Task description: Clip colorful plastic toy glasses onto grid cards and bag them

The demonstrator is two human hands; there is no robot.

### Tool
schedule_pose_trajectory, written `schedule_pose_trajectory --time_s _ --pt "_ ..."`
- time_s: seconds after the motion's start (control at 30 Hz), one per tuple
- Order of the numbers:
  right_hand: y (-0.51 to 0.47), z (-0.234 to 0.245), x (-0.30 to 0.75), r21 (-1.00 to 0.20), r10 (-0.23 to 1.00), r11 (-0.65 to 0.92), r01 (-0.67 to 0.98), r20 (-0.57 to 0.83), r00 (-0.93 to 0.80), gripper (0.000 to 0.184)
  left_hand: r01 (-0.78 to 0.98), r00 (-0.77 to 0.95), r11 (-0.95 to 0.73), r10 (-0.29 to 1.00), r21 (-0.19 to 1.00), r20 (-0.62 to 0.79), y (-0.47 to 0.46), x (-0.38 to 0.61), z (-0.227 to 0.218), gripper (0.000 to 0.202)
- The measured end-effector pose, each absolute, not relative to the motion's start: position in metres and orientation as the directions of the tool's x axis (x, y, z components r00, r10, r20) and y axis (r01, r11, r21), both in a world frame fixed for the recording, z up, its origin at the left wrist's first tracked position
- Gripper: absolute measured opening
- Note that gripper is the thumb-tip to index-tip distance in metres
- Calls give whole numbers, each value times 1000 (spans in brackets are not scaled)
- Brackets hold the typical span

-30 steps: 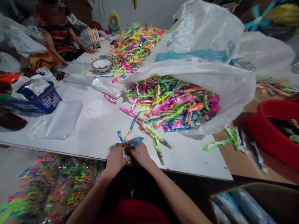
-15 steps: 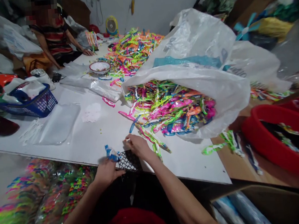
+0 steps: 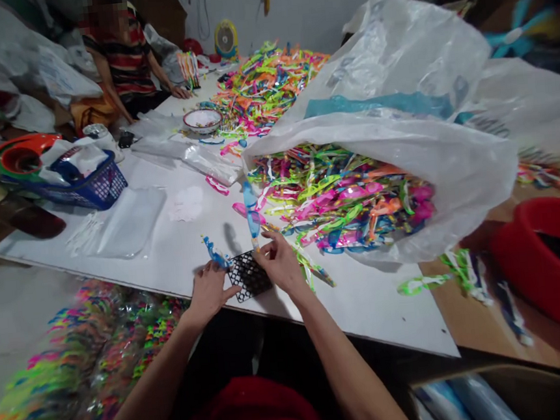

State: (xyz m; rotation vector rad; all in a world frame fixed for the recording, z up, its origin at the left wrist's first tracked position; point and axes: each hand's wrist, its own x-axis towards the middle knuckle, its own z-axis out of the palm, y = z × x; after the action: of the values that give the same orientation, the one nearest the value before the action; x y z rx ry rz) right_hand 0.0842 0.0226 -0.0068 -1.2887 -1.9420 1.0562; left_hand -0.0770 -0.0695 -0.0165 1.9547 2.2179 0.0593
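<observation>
1. Pale wall at the back, a yellow fan set before it, and a white desk is spread out below, its near edge crossed by two bare forearms.
2. Right at that edge, a black grid full of round holes is held, lying close to the desk top between the two hands.
3. Left side now: the grid's left edge is pinched by the left hand, the grip narrow, thumb on the near part; a blue cluster is seen standing at the far left corner, just past the fingers.
4. Over to the right hand: an upright blue strip is gripped by its lower end, thumb and finger closed on it, at the grid's far right corner. Whether its tip is seated in a hole cannot be told.
5. Just beyond, a big white bag is laid open, and a tangle of bright strips is spilled from its mouth.
6. Farther back, a loose colourful heap is piled beside a bowl; at the far left corner, a co-worker is seated, one hand rested on the desk.
7. Along the left, a blue basket is filled, with clear bags laid flat nearby.
</observation>
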Motion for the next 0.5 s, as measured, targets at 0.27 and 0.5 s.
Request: schedule_pose_trajectory --time_s 0.27,0.5 --pt "-7 -33 60 -807 884 210 552 -84 -459 15 971 -135 147 988 190 -71 -69 -73 -26 51" --pt "-13 -22 34 -340 801 482 808 -203 -564 25 979 -107 121 990 167 -90 -66 -75 -30 40"
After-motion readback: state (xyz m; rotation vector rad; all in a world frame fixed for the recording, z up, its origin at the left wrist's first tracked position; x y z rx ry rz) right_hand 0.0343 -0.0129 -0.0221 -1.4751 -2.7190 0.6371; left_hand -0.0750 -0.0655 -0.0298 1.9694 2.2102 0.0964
